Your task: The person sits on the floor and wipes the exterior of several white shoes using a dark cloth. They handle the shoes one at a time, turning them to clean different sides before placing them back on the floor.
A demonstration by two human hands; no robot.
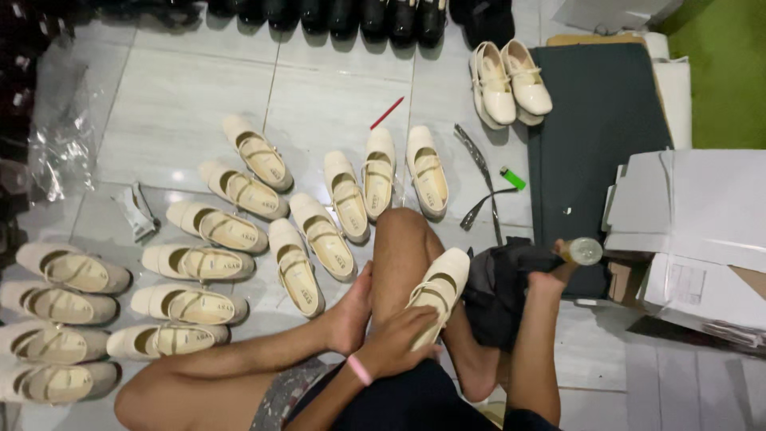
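While the left hand [395, 343] clasps a cream shoe [437, 291] against the knee at lower centre, the right hand [550, 275] grips a small bottle [581, 251] and dark cloth [499, 287]. Shoe likely light, stiff-soled, glossy, easily scuffed; hold by the sides.

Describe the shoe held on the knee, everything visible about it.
The cream shoe is a glossy, leather-looking flat with a rounded toe and a thin strap across its opening. It rests tilted against the person's bent knee, toe pointing up and away. The left hand, wearing a pink wristband, grips its heel end. Its lining looks tan. The sole is hidden.
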